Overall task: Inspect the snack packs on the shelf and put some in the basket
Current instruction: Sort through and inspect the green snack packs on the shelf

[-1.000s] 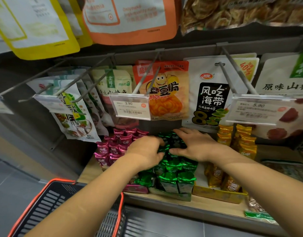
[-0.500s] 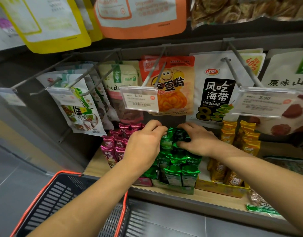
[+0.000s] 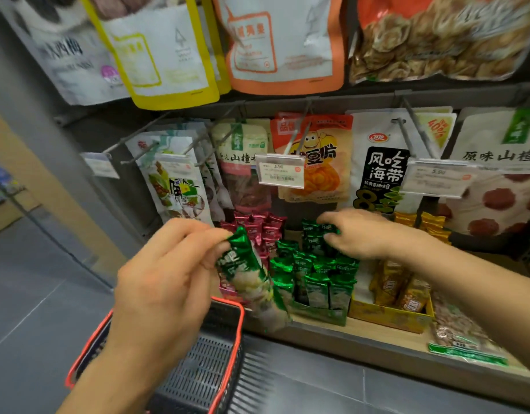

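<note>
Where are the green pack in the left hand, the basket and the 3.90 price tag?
green pack [image 3: 241,261], head view, upper printed front.
basket [image 3: 204,369], head view, mesh wall.
3.90 price tag [image 3: 280,174], head view, label centre.

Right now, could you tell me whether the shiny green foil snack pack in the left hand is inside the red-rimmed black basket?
Out. The left hand pinches the green foil snack pack above the red-rimmed black basket.
</note>
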Action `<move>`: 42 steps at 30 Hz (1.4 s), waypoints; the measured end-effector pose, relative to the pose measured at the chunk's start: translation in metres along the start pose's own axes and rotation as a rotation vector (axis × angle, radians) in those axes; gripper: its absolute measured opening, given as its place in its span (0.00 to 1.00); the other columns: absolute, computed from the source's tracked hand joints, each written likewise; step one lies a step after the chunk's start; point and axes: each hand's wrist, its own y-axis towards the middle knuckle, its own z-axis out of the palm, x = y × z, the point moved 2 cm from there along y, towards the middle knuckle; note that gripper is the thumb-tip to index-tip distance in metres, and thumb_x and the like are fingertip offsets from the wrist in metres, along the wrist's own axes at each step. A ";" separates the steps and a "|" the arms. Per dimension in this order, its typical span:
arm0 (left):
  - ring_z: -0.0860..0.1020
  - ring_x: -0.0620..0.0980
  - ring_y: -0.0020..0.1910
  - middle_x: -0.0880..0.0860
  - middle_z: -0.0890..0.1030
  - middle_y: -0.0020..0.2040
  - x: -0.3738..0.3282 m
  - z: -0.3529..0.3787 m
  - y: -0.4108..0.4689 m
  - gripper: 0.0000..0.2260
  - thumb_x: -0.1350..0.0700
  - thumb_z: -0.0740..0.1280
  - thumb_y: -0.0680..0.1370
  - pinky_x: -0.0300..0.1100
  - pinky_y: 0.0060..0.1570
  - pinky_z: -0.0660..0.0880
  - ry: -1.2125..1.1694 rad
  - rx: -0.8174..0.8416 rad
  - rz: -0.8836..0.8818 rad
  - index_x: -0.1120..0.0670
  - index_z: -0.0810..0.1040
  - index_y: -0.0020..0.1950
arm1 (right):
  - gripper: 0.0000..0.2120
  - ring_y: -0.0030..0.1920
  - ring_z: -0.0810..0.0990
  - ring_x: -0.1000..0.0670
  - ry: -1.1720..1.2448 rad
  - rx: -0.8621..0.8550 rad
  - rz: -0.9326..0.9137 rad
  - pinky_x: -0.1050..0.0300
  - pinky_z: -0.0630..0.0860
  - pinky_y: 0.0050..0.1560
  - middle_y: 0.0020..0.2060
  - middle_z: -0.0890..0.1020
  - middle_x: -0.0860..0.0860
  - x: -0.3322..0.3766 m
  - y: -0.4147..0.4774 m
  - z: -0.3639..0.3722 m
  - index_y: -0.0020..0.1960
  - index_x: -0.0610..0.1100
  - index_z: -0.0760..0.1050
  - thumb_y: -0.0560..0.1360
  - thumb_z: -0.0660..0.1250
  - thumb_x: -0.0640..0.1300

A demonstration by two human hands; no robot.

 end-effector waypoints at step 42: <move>0.83 0.47 0.44 0.51 0.85 0.42 0.014 0.044 -0.029 0.03 0.55 0.71 0.75 0.43 0.47 0.81 -0.991 0.291 -0.947 0.49 0.84 0.43 | 0.15 0.38 0.72 0.50 0.578 -0.151 -0.050 0.51 0.69 0.40 0.37 0.74 0.52 0.122 -0.114 0.023 0.61 0.47 0.68 0.83 0.50 0.55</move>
